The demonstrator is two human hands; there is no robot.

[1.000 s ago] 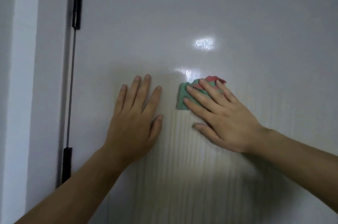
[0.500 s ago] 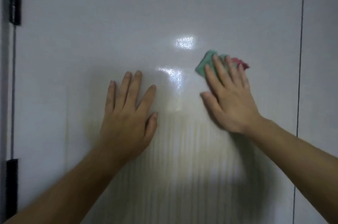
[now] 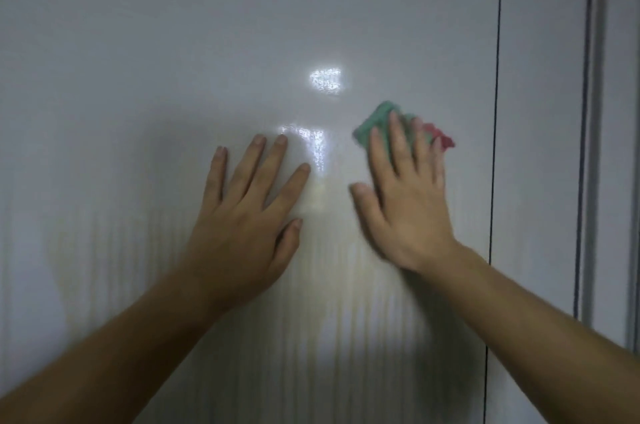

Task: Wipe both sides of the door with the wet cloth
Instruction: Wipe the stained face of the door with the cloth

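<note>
While flat right hand (image 3: 408, 205) presses cloth (image 3: 375, 122) at three o'clock on door (image 3: 166, 42), left hand (image 3: 242, 233) splayed: ungripped cloth may slip.

The pale, glossy door (image 3: 138, 77) fills most of the view, with a dark vertical seam (image 3: 497, 111) running down its right part. Just left of the seam the right hand (image 3: 408, 212), slightly blurred, lies flat on the door, its fingers (image 3: 398, 143) straight over a folded cloth (image 3: 372, 123) — green, with a red corner poking out on the seam side. Farther left of the seam the left hand (image 3: 246, 236) rests flat on the door with its fingers spread, apart from the cloth. A bright reflection (image 3: 325, 80) sits left of the seam, above the gap between the hands. Right of the seam stands a pale panel (image 3: 540, 111) with grey vertical strips (image 3: 594, 111).
</note>
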